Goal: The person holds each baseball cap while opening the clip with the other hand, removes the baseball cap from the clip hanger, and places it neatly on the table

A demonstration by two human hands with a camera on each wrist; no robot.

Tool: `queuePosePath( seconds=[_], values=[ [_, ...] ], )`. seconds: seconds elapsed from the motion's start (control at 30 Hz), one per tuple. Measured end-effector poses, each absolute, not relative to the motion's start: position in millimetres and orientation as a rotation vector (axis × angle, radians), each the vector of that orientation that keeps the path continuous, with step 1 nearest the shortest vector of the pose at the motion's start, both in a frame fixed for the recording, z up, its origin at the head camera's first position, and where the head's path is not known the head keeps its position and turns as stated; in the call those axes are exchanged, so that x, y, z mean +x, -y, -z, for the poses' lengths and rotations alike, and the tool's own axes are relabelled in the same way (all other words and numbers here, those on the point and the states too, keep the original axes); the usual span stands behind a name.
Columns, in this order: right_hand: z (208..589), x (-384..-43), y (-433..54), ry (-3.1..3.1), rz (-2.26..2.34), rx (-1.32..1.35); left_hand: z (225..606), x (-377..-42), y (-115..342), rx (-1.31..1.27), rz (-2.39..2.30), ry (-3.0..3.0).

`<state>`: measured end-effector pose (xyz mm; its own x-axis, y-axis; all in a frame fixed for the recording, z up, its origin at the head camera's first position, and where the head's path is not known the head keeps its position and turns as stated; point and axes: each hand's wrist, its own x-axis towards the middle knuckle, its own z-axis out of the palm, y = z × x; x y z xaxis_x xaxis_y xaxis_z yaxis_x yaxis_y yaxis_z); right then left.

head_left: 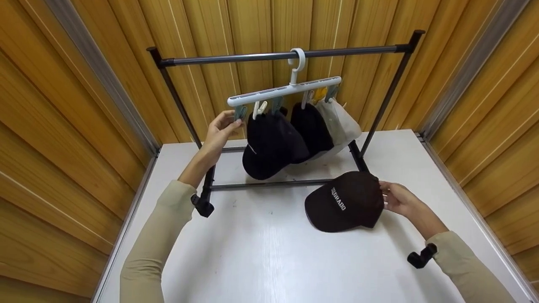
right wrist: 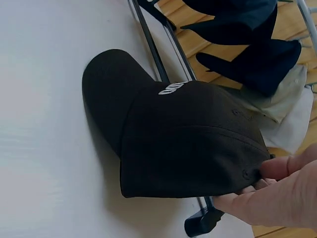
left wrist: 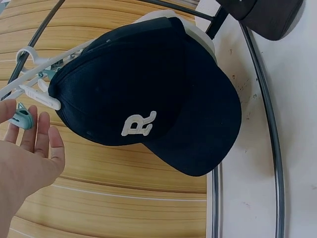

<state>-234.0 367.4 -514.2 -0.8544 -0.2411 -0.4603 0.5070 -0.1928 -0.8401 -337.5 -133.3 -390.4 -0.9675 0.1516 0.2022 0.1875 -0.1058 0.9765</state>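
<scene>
My left hand (head_left: pixel 218 134) pinches a green clip (head_left: pixel 240 112) at the left end of a white hanger (head_left: pixel 269 93). In the left wrist view the same clip (left wrist: pixel 22 118) sits between thumb and fingers. Beside it a white clip (left wrist: pixel 42 97) grips a navy cap (left wrist: pixel 119 84) with a white letter R. My right hand (head_left: pixel 400 199) holds a dark brown cap (head_left: pixel 353 202) with white lettering by its back edge, above the white surface. Its brim points left; in the right wrist view the thumb presses on the crown of this cap (right wrist: pixel 188 153), and some fingertips are hidden behind.
The hanger hooks over the bar (head_left: pixel 236 58) of a black rack. Another black cap (head_left: pixel 311 130) and pale caps (head_left: pixel 339 120) hang farther right. The rack's lower bar (head_left: pixel 269 184) and feet (head_left: pixel 204 207) stand on the white surface (head_left: pixel 261 252). Wood-patterned walls (head_left: pixel 63 126) enclose it.
</scene>
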Motion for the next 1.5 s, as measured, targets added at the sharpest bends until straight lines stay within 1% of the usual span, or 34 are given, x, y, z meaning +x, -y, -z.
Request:
queuePosePath(
  seconds=[0.5, 0.97, 1.23, 1.5],
  values=[
    [522.8, -234.9, -387.5, -1.647, 2.075, 0.321, 385.6, -339.3, 133.7, -0.439, 2.318, 1.994],
    [533.0, -226.5, -413.6, -1.786, 2.015, 0.262, 395.6, -342.8, 132.1, -0.37, 2.392, 1.941],
    [523.5, -227.5, -419.4, -1.864, 1.999, 0.257, 404.6, -344.1, 125.6, -0.358, 2.328, 2.031],
    [499.8, -235.0, -418.6, -2.038, 1.928, 0.212, 415.7, -345.8, 107.7, -0.319, 2.109, 2.301]
  ],
)
